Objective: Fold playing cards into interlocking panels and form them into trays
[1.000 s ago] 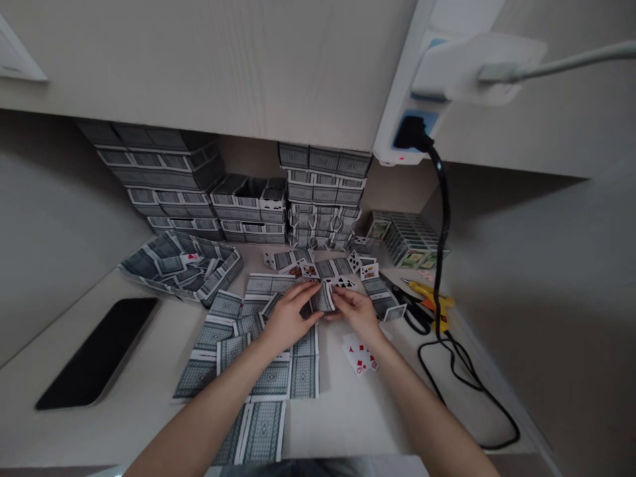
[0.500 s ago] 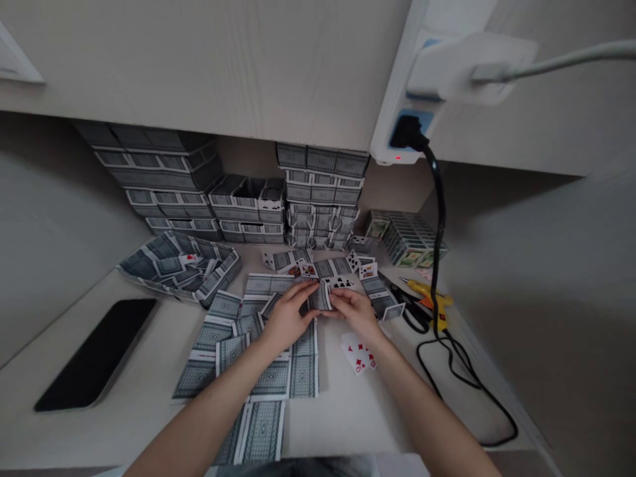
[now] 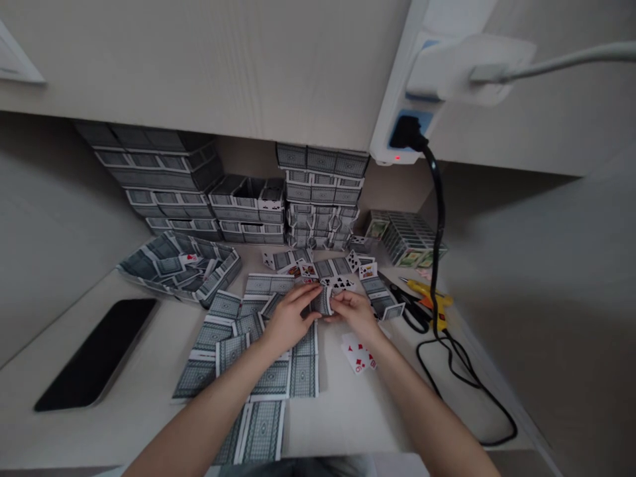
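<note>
Between my two hands is a playing card (image 3: 322,301), its patterned grey-green back toward me. My left hand (image 3: 289,319) grips its left side with thumb and fingers. At its right edge, the fingers of my right hand (image 3: 354,311) pinch it. Whether it is one card or several joined together, I cannot tell. Under and beside my left hand lie joined face-down cards (image 3: 271,377) in overlapping panels. Loose red-suit cards (image 3: 358,354) lie face up below my right hand. Just beyond my fingers is a black-suit card (image 3: 342,283).
Structures built of cards (image 3: 322,192) stand along the back wall. A card-built tray (image 3: 218,278) holds loose cards at left, near a black phone (image 3: 99,354). To the right are black scissors (image 3: 415,311), a yellow glue gun (image 3: 440,308), its black cord (image 3: 477,381) and boxed decks (image 3: 410,235).
The card between my hands has shifted and tilted slightly, and my right fingers have moved a little at its edge. Everything else stays where it was.
</note>
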Demonstrator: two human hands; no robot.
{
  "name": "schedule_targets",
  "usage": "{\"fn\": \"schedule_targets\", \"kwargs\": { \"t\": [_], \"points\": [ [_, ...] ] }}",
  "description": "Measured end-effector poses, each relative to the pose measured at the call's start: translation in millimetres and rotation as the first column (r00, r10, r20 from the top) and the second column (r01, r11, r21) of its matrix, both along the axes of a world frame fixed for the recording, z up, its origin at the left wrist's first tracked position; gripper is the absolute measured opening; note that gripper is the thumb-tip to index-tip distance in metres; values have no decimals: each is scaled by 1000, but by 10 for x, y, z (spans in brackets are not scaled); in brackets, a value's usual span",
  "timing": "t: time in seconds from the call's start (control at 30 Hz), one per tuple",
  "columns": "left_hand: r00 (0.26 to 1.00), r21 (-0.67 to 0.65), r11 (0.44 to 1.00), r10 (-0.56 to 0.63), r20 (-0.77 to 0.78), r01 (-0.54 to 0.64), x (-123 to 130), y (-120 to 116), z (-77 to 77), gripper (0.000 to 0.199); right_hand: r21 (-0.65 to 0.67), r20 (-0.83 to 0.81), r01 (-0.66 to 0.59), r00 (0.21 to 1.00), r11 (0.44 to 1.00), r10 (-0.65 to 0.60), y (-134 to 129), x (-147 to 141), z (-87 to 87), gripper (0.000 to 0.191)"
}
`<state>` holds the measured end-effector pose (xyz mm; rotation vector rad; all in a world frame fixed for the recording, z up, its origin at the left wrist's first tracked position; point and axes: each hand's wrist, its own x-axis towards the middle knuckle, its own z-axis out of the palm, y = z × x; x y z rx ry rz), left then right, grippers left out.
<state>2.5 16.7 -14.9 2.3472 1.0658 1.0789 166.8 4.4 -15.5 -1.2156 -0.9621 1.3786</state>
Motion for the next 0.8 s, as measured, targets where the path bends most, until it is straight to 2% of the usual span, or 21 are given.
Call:
{"fn": "schedule_targets", "kwargs": {
  "t": [0.3,0.47,0.6,0.7,0.8],
  "points": [
    [1000,7,1000,-11,-11,11,13,-10,0,48,58,99,37,994,998,-42,-1,-6,-11,25],
    [998,28,998,57,7,-57,10,-3,9,46,146,167,-22,986,989,-3,-26,-40,-31,33],
    [997,40,997,70,12,-71,5,-7,27,46,265,272,-89,962,960,14,-75,-74,-64,44],
    [998,42,997,70,8,-70,3,-12,28,47,315,331,-115,944,942,5,-99,-83,-67,42],
    [998,41,997,66,-6,-65,1,-15,23,48,311,361,-130,932,941,10,-108,-79,-47,37]
  ]
}}
